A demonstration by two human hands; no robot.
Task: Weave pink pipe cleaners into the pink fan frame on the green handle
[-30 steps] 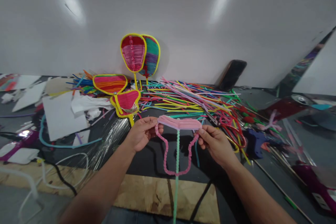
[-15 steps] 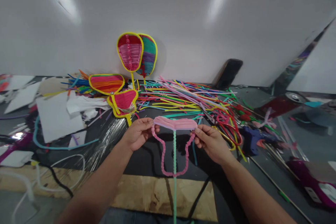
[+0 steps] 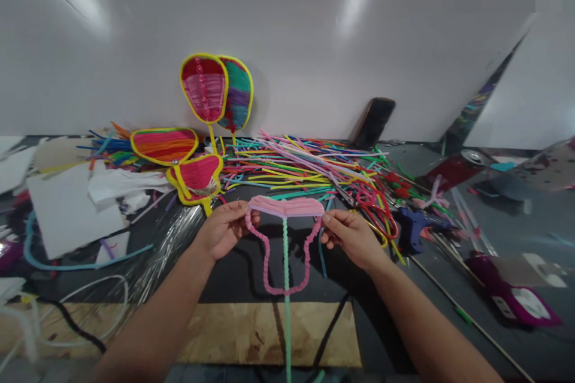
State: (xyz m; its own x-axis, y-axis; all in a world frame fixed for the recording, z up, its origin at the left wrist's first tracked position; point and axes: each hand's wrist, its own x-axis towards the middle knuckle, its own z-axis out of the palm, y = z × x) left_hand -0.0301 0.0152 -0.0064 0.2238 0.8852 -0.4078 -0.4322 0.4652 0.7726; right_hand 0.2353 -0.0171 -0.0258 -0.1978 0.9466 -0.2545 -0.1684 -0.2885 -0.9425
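Observation:
Between my hands is a pipe-cleaner fan frame [image 3: 287,208], its top filled with pale pink rows edged in lilac. A twisted pink outline curves down below the rows, and a mint green stem runs down through its middle. My left hand [image 3: 227,228] pinches the upper left corner of the frame between thumb and fingers. At the upper right corner, my right hand [image 3: 348,233] grips the pink edge the same way. The lower half of the outline is unfilled, so the dark table shows through it.
Finished fans [image 3: 204,88] lean on the white board [image 3: 291,30]. Loose pipe cleaners [image 3: 296,161] lie in a pile behind my hands. Red-handled scissors [image 3: 380,215], a blue glue gun [image 3: 411,228], a phone [image 3: 375,122] and a drink can [image 3: 462,167] are to the right. Silvery tinsel [image 3: 173,239] spreads at left.
The view has shifted a little to the right, so the things on the table appear further left. Both hands keep the same hold on the fan frame.

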